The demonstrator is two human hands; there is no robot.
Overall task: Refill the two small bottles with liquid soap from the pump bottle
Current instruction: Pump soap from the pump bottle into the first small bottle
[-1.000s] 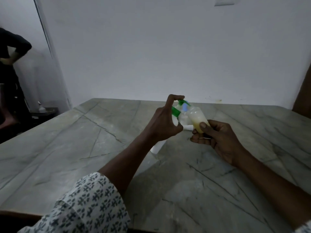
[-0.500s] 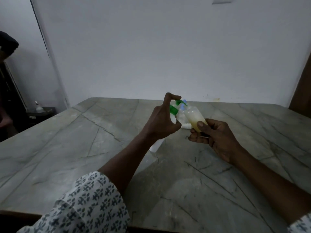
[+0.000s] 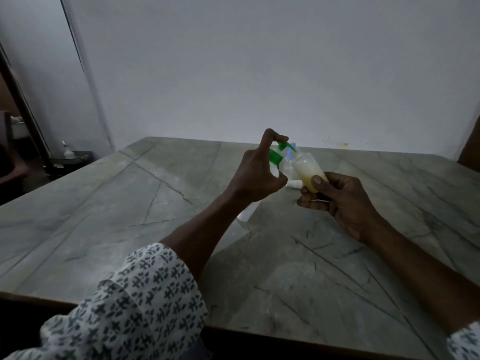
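Hands (image 3: 255, 175) (image 3: 342, 201) round pump bottle (image 3: 275, 156), small bottle (image 3: 307, 172)

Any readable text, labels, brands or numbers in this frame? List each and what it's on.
None can be read.
pump bottle: body mostly hidden behind the left hand; no label shows.
small bottle in the right hand: translucent, yellowish liquid, no print visible.
blue-capped small bottle: blurred, no print to make out.
sleeve: pattern only, no letters.
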